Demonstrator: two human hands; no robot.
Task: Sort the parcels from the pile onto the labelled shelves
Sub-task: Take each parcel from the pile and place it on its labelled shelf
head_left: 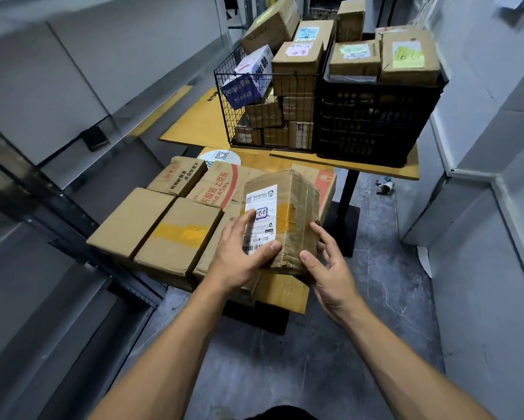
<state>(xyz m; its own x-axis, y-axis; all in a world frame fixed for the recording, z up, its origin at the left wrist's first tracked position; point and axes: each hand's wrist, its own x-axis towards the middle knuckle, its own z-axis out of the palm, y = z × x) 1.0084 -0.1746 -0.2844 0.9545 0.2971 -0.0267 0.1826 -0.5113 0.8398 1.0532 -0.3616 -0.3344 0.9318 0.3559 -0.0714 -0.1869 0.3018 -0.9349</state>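
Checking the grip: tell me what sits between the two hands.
The taped brown parcel with its white label, held by left hand and right hand; head view.

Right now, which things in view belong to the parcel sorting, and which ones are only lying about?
Belongs to the job:
- taped parcel, held by left hand and right hand
- pile of boxes
- wire basket and black crate, both with parcels
- shelves

Only lying about:
- small white object on the floor
- paper scrap by the wall
- dark pad
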